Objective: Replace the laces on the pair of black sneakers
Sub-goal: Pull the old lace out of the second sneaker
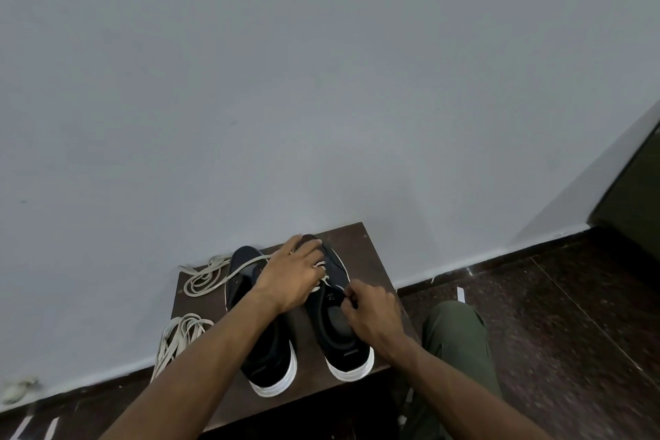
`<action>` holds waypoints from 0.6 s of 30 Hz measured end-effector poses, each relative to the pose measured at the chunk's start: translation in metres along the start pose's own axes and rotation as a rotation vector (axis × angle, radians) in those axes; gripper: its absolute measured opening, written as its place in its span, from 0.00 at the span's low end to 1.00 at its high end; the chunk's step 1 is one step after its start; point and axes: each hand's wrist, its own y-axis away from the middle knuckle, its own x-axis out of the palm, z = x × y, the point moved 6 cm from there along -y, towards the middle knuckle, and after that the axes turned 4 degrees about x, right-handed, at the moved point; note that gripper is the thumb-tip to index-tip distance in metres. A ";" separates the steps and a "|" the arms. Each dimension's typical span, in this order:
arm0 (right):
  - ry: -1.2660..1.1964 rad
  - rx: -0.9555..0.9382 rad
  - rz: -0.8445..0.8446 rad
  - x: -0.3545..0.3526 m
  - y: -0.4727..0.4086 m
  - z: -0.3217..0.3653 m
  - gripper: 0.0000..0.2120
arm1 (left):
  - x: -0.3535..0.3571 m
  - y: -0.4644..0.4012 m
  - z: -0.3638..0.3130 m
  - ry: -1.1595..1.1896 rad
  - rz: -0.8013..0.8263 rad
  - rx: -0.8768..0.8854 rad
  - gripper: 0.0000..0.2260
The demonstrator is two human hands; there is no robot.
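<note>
Grey wall (321,82), small dark wood stand (360,254) w/ sneaker pair. L hand (291,277) spread flat over right sneaker (337,339) toe, prob steadying it. R hand (371,314) fingers curled, pinching pale lace (323,277) nr eyelets. Left sneaker (266,350) just beside; spare laces (201,277) at stand's left.

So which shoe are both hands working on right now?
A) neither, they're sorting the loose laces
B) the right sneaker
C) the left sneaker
B: the left hand rests across the front of the right sneaker while the right hand pinches at its eyelet edge; the left sneaker sits untouched beside it.
</note>
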 end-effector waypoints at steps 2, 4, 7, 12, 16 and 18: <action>0.002 0.002 0.000 0.000 0.000 -0.001 0.09 | -0.003 -0.001 0.000 -0.024 -0.012 -0.008 0.05; 0.000 0.002 0.003 0.000 0.000 -0.001 0.09 | -0.012 0.000 0.011 0.009 -0.068 -0.078 0.04; -0.001 -0.005 -0.005 -0.001 0.000 -0.001 0.08 | -0.037 0.008 0.055 0.170 -0.251 -0.415 0.08; -0.014 -0.010 0.000 0.000 0.000 -0.002 0.08 | -0.059 0.026 0.108 0.195 -0.433 -0.679 0.07; -0.007 -0.006 -0.006 0.001 0.000 -0.001 0.08 | -0.064 0.034 0.119 0.262 -0.505 -0.881 0.09; 0.001 -0.005 -0.005 0.001 0.000 -0.002 0.08 | -0.060 0.033 0.114 0.318 -0.482 -0.872 0.10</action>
